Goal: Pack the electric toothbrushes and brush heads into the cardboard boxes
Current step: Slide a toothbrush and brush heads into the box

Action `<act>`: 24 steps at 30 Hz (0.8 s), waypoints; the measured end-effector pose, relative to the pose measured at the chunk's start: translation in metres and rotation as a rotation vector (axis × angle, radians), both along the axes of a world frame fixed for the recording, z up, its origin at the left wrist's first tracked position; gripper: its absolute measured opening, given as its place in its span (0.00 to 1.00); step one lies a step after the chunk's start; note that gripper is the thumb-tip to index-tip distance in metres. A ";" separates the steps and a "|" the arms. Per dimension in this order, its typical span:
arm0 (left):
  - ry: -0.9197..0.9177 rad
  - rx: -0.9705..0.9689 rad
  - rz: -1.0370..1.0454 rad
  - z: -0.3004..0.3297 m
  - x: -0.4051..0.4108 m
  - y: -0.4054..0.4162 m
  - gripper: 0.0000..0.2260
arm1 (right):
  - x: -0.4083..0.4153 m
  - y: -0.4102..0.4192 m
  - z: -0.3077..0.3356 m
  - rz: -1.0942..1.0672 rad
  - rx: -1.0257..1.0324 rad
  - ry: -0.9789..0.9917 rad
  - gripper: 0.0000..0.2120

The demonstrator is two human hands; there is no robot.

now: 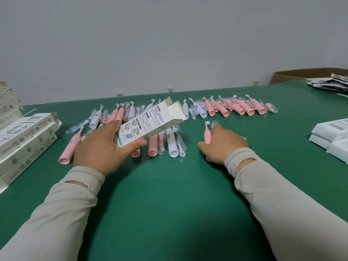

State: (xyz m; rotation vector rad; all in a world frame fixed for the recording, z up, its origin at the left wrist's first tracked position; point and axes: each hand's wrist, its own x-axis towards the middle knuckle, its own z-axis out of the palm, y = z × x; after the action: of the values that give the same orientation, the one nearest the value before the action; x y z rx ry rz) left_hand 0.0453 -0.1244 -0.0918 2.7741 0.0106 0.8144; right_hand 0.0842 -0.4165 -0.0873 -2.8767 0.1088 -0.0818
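Left hand [98,147] grips white cardboard box [150,122], raised above green worktop [169,194], open flap end pointing away; box hides toothbrushes behind it. Right hand [224,144] curled round pink toothbrush [207,133], bristle tip showing, handle mostly covered by fingers. Loose pink and white toothbrushes [222,108] and bagged brush heads [181,144] in rows beyond. Box stack [24,136] at left edge cut off. Print on box unreadable.
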 end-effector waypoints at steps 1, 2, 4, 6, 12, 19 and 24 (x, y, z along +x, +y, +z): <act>0.020 0.002 -0.025 0.000 0.000 0.000 0.38 | 0.001 0.002 -0.001 -0.006 -0.003 -0.007 0.23; 0.042 0.006 -0.049 -0.001 0.000 0.000 0.36 | 0.002 0.004 -0.002 -0.007 0.006 -0.008 0.22; 0.068 0.026 -0.079 -0.002 0.001 0.001 0.33 | 0.004 0.005 -0.001 -0.009 0.067 -0.010 0.19; 0.064 0.036 -0.084 -0.001 0.000 0.001 0.35 | 0.003 0.000 0.004 -0.015 0.299 -0.067 0.17; 0.020 0.010 -0.119 0.006 -0.003 0.002 0.36 | -0.015 -0.005 0.028 0.219 1.617 -0.230 0.10; 0.010 -0.002 -0.132 0.007 -0.005 0.000 0.35 | -0.024 0.004 0.031 0.284 1.640 -0.351 0.10; 0.013 0.004 -0.131 0.006 -0.005 -0.001 0.35 | -0.021 0.003 0.026 0.301 1.595 -0.301 0.11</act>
State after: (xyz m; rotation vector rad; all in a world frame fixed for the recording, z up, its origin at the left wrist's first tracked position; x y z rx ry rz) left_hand 0.0400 -0.1249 -0.0855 2.7492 -0.1679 0.7640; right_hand 0.0635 -0.4136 -0.0617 -1.2441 -0.2251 -0.2311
